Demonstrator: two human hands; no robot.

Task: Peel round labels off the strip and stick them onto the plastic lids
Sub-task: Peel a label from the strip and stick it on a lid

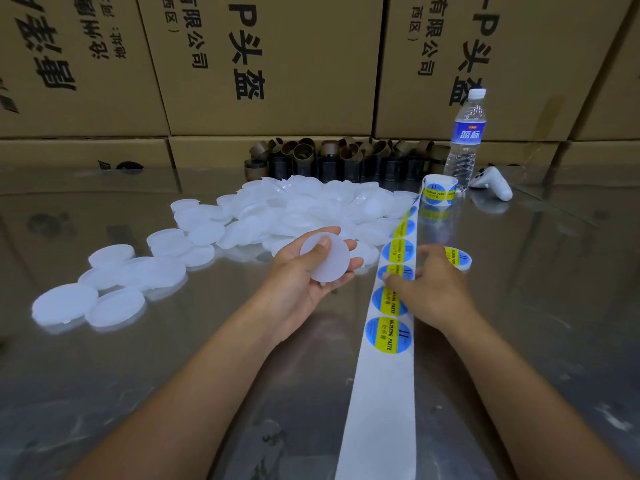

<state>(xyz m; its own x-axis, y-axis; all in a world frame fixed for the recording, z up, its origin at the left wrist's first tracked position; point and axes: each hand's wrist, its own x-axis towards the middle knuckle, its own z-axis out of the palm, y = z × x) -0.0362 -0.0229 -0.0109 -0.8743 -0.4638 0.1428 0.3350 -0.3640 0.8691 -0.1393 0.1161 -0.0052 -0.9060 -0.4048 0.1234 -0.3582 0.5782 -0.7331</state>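
My left hand [304, 271] holds a round translucent white lid [327, 261] above the table, thumb across its face. A white backing strip [384, 386] runs from the label roll [439, 190] toward me, carrying round blue-and-yellow labels [389, 336]. My right hand [433, 289] lies on the strip, its fingertips pinching the edge of one label [398, 271]. Just beyond that hand sits a lid with a label stuck on it [459, 258]. A heap of bare lids [304, 209] spreads over the middle and left of the table.
The shiny metal table [554, 306] reflects the cardboard boxes [270, 64] stacked behind it. Brown and black cardboard cores [332, 157] stand at the back. A water bottle [465, 140] and a white controller [493, 183] sit at the back right.
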